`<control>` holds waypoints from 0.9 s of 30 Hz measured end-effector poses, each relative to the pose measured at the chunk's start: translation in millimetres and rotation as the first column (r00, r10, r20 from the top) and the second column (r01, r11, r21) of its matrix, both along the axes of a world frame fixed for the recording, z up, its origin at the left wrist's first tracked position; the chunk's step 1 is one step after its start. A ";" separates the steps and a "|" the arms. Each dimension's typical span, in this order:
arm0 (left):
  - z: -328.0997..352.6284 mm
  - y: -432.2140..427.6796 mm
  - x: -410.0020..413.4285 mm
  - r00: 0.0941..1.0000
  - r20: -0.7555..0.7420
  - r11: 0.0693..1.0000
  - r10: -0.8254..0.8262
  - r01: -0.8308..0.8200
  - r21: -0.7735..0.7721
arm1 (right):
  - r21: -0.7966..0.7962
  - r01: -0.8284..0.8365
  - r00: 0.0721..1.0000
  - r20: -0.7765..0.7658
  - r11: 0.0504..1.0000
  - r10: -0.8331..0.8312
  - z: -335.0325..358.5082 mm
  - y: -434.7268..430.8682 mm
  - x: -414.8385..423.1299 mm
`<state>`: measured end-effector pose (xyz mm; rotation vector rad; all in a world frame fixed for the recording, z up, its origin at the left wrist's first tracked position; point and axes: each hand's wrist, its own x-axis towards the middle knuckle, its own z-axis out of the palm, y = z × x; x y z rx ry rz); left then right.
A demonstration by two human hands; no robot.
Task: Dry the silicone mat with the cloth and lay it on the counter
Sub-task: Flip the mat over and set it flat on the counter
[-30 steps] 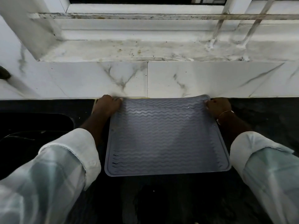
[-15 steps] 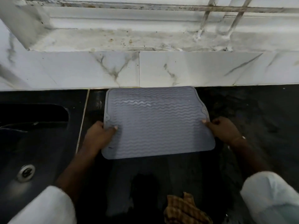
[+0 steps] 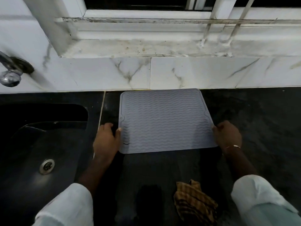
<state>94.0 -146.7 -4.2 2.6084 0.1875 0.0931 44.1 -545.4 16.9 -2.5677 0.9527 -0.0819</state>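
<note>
A grey silicone mat (image 3: 164,119) with wavy ridges lies flat on the black counter (image 3: 254,121), its far edge against the marble backsplash. My left hand (image 3: 106,139) rests at the mat's near left edge, thumb touching the rim. My right hand (image 3: 228,137) sits at the near right edge, fingers curled against the rim. Whether either hand still pinches the mat is unclear. A brown checked cloth (image 3: 194,203) lies crumpled on the counter near me, between my sleeves, untouched.
A black sink (image 3: 40,144) with a metal drain (image 3: 47,166) lies to the left. A chrome tap (image 3: 9,70) juts from the wall above it. The marble backsplash (image 3: 179,74) and a stained window sill (image 3: 146,48) run behind the counter.
The mat went from tilted with its far edge held up to lying flat against the backsplash. Both hands slid from the far corners to the near side edges. The cloth came into view.
</note>
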 end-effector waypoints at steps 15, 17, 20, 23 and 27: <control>-46.3 -69.1 31.0 0.813 -0.137 0.753 -0.566 0.578 0.316 | -0.176 -0.445 0.891 -0.179 0.878 0.416 -61.3 50.8 61.0; -44.6 -69.3 31.0 0.819 -0.135 0.760 -0.557 0.569 0.315 | -0.183 -0.423 0.901 -0.185 0.887 0.392 -61.4 43.8 64.8; -40.1 -69.7 28.4 0.817 -0.159 0.761 -0.554 0.575 0.300 | -0.159 -0.447 0.889 -0.194 0.880 0.416 -59.6 44.1 64.7; -29.5 -71.4 21.0 0.822 -0.215 0.788 -0.528 0.568 0.238 | -0.070 -0.458 0.856 -0.306 0.886 0.418 -36.5 53.6 59.4; -3.5 -59.3 -25.7 0.882 -0.005 0.881 -0.472 0.472 0.030 | 0.022 -0.612 0.791 -0.001 0.791 0.612 5.1 85.7 -7.3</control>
